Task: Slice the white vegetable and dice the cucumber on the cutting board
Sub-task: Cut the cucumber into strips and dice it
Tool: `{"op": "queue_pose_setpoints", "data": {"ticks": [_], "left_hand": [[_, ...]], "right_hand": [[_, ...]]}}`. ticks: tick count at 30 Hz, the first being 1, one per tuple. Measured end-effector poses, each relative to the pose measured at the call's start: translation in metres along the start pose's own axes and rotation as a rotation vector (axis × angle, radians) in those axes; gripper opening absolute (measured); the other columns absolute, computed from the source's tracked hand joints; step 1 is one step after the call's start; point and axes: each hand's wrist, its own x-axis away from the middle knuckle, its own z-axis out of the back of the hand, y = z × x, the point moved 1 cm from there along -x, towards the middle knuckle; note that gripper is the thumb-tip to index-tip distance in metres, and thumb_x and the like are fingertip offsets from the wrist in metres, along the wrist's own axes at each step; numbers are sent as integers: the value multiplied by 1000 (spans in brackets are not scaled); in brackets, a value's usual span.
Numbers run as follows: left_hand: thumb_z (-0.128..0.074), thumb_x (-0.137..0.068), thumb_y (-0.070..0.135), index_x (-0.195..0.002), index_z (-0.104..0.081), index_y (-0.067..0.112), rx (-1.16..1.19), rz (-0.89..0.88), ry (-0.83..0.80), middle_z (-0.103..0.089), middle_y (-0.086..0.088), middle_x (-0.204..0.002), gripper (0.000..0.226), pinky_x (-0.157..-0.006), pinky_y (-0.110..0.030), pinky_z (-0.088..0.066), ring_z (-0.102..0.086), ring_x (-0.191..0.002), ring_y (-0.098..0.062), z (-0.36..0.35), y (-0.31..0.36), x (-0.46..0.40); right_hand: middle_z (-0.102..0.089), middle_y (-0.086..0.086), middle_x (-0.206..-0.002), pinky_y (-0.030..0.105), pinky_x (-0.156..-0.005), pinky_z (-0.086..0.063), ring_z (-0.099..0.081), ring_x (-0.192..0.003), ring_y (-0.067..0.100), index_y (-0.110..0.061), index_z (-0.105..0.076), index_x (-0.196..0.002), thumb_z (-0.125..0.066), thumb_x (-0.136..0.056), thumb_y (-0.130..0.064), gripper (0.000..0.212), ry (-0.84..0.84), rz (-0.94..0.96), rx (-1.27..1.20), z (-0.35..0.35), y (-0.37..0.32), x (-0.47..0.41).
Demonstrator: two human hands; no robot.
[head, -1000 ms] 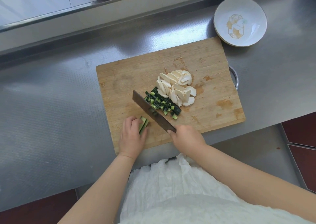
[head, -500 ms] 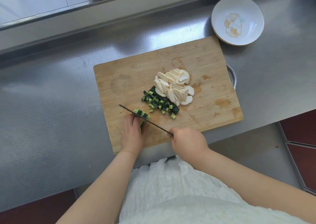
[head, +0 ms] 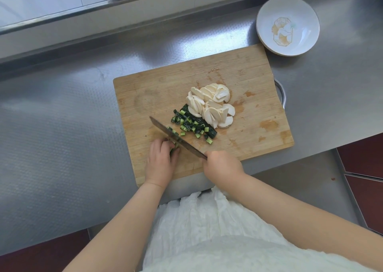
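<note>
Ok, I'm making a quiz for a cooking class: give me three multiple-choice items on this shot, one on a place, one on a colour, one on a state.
1. Where is the bowl?
A. On the board
B. On the counter, past the board's far right corner
C. In a hand

2. What colour is the diced pile?
A. Dark green
B. Orange
C. Red

3. What is the right hand doing?
A. Resting open
B. Holding the bowl
C. Gripping the knife

Answers:
1 B: it sits on steel beyond the board.
2 A: the cucumber bits beside the white slices are dark green.
3 C: its fingers curl round the handle while the left hand holds the uncut cucumber piece.
</note>
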Motion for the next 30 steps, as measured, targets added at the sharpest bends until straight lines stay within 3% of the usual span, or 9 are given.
{"op": "queue_pose_setpoints", "data": {"ticks": [4,7,11,14,18,25,30], "left_hand": [[-73,-79,9,-81,-56,6,-16,0,-2,-56,-10,-97,17,-71,-30,-43,-52,-91,-25,2,0,7],[-73,-74,2,-81,-58,4,-24,0,7,-57,-12,-96,16,-72,-27,-39,-51,-91,-25,2,-1,10],[-75,-68,-1,-80,-59,4,-39,13,17,-57,-13,-88,20,-69,-34,-43,-47,-88,-25,2,-1,9],[-76,-67,-1,-80,-59,3,-50,3,18,-57,-15,-86,22,-71,-33,-42,-43,-88,-23,3,-1,9],[-76,-68,-1,-78,-59,3,-40,2,4,-57,-14,-85,20,-69,-34,-42,-49,-86,-28,4,0,10],[-74,-69,-3,-78,-61,-1,-40,3,-32,-57,-17,-84,16,-67,-42,-47,-54,-82,-35,8,3,9],[-73,-72,-2,-79,-60,0,-30,-9,-25,-57,-16,-87,15,-65,-42,-46,-54,-83,-34,7,3,10]], "right_hand": [[-49,-2,-62,27,-46,-33,-49,-57,19,-21,-46,-71,-44,-96,-42,32,8,-27,-176,5,10,-3],[-49,-2,-63,27,-47,-34,-50,-60,23,-19,-58,-89,-42,-97,-39,27,83,40,-37,2,9,7],[-53,0,-65,24,-41,-22,-47,-58,25,-23,-62,-105,-41,-98,-28,23,136,148,97,-5,5,20],[-60,1,-70,24,-41,-19,-47,-58,25,-23,-63,-103,-43,-96,-24,22,149,167,134,-6,3,25],[-46,-1,-64,25,-41,-22,-48,-59,25,-21,-62,-102,-43,-94,-18,20,97,127,167,-4,1,24],[-42,-1,-63,25,-43,-23,-45,-59,23,-15,-58,-98,-42,-94,-11,17,17,69,211,-5,-5,18],[-48,1,-72,26,-50,-33,-49,-66,25,-14,-60,-100,-43,-93,-15,19,-15,27,91,-6,-3,11]]}}
